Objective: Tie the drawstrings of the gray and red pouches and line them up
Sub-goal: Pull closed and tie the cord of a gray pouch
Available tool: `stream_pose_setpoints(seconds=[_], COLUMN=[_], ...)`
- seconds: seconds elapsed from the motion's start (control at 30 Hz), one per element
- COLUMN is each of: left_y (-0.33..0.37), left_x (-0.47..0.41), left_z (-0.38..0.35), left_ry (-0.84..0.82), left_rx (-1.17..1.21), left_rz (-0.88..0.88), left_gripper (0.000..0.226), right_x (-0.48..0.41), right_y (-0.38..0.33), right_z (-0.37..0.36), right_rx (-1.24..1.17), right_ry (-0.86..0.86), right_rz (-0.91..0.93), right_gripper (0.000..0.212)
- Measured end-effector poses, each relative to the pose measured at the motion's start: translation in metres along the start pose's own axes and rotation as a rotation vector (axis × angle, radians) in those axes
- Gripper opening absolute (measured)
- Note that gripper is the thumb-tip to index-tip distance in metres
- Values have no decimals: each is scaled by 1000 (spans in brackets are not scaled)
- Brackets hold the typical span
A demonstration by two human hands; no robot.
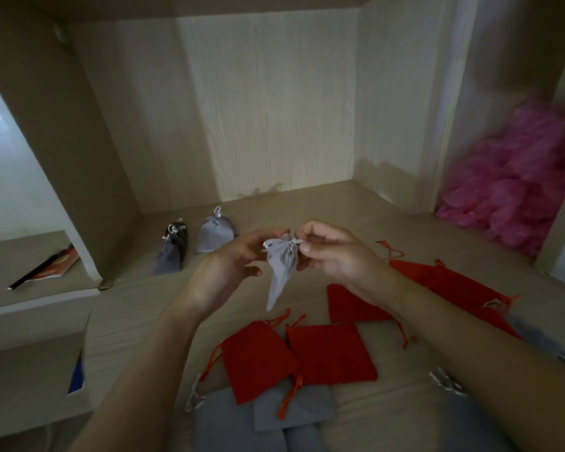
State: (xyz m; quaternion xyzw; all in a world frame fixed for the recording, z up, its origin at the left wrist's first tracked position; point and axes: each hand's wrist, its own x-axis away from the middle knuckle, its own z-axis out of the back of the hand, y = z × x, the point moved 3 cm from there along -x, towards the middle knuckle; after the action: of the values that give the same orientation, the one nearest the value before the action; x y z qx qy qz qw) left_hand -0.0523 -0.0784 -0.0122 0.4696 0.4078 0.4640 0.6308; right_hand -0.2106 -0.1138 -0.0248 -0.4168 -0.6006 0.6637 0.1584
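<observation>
Grip: left hand [238, 261] holds pouch [282, 272] neck, right hand [335, 256] pinches cord [293, 243] | risk: cord may slip, knot left slack, pouch falls toward desk [356, 207] near edge

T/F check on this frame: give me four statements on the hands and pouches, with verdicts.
1. The left hand and right hand both hold one gray pouch by its neck, above the desk. True.
2. Two tied gray pouches sit at the back left. True.
3. The red pouches are all tied. False: they lie flat with their strings loose.
4. The pink plastic lies left of the hands. False: it is on the right.
</observation>
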Motion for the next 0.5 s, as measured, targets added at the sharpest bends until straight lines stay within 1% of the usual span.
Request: stream_pose_setpoints(seconds=[0.03,0.07,0.1,0.2,0.27,0.3,0.33,0.37,0.43,0.5], left_y=[-1,-1,-5,-5,-2,-3,-6,-11,-21,-29], left_x=[2,6,6,8,7,4,-1,-6,-19,-29], left_z=[0,-1,1,3,5,9,18,30,59,86], left_ry=[-2,10,50,99,76,98,149,233,441,600], left_rx=[38,34,-8,-136,-169,-194,-221,-248,-324,-439], left_rz=[-31,-56,-71,-74,-44,-22,-2,11,22,48], left_gripper=[56,28,15,10,8,9,10,12,18,24], right_x=[0,0,1,1,1,1,1,1,3,7], right_y=[-2,-4,-5,-6,-4,-2,1,4,13,24], right_z=[1,3,4,9,13,16,19,23,32,37], right_rx=[-48,-62,-58,26,52,69,134,269,667,1037], right_ry=[-10,-7,9,89,160,199,242,278,312,277], right_rz=[-20,-32,-40,-46,-46,-45,-40,-35,-20,5], right_gripper=[2,2,2,15,16,15,15,14,14,20])
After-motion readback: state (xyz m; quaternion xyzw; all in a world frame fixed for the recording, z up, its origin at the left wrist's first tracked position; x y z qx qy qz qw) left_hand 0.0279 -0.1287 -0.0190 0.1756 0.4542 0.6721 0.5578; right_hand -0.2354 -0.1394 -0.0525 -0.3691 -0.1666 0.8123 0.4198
